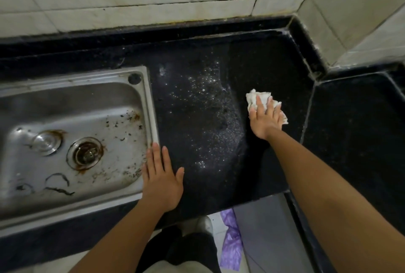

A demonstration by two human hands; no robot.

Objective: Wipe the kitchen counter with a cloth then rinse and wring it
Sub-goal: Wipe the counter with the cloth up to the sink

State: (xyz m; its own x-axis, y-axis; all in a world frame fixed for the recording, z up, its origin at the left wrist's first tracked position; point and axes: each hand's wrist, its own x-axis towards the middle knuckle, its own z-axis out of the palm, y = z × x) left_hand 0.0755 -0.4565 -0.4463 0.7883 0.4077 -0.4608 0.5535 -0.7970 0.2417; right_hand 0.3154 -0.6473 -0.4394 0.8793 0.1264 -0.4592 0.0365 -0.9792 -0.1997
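Observation:
A black stone counter (197,185) runs between a steel sink (140,189) on the left and a tiled corner on the right. My right hand (266,119) presses flat, fingers straight, on a crumpled white cloth (252,97) on the counter's right part. White specks and a wet sheen (203,106) cover the counter's middle, left of the cloth. My left hand (161,180) rests flat on the counter at the sink's right rim, holding nothing.
The sink basin holds brown dirt, a rusty drain (85,154) and a round metal plug (45,141). A raised black ledge (300,38) and tiled walls bound the counter at back and right. A purple cloth (231,242) hangs below the counter's front edge.

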